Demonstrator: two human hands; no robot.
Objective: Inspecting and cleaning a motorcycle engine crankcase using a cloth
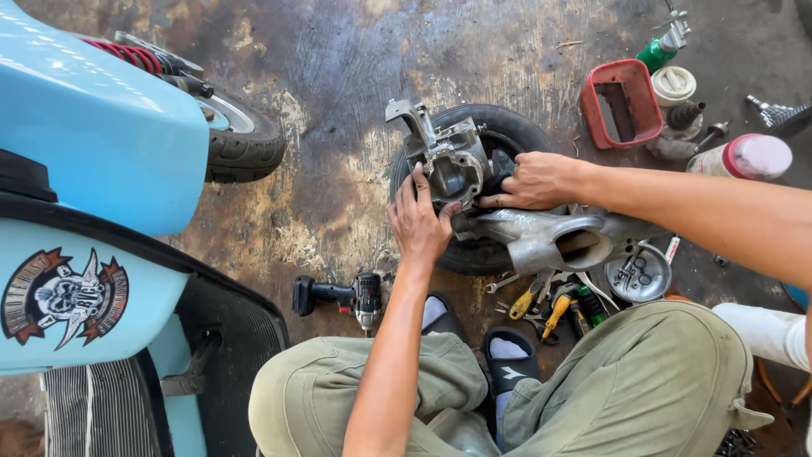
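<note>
Both hands rest on a grey metal engine casing (452, 165) at the centre of the frame: the left hand (420, 222) lies flat against its lower left side with fingers spread, gripping nothing, while the right hand (533, 180) presses on its right side, fingertips curled onto the metal; whether it pinches a small part cannot be told. From large to small: a light blue scooter (93, 169) with a skull emblem fills the left of the frame, its rear tyre showing at upper left. The person's olive-trousered knees fill the bottom edge. The casing sits on a loose black wheel (499, 135) lying on the stained concrete floor (338, 68), with a silver swing-arm housing (558, 237) stretching right. A red plastic tray (622, 103) sits at upper right. A black cordless impact driver (342, 298) lies lower centre. Yellow- and green-handled screwdrivers (554, 309) lie beside a small metal dish (641, 275). The engine unit appears off the scooter and open, so the work looks partway through.
</note>
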